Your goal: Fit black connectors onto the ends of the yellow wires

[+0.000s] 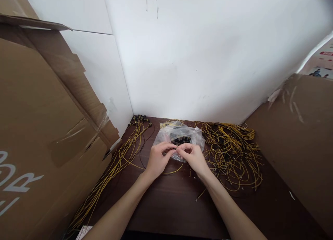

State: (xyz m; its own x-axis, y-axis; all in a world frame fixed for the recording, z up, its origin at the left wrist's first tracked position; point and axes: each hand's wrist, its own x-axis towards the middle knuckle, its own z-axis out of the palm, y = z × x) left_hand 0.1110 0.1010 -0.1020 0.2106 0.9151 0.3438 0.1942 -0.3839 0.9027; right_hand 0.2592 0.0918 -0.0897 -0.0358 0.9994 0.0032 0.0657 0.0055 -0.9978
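In the middle of the head view my left hand (160, 157) and my right hand (193, 156) meet, thumb and forefinger pinched on each. Their fingertips almost touch around something too small to make out. Just behind them lies a clear plastic bag (197, 136), opened toward me, with small black parts (182, 140) inside. A yellow wire (174, 172) curves across the table under my hands; whether its end is in my fingers is hidden.
Right of the bag spreads a tangled heap of yellow and black wires (229, 146). A bundle of yellow wires (117, 160) with black connectors (140, 118) runs along the left. Cardboard walls (52, 111) flank the dark wooden table (166, 205), and a white wall (192, 59) closes the back.
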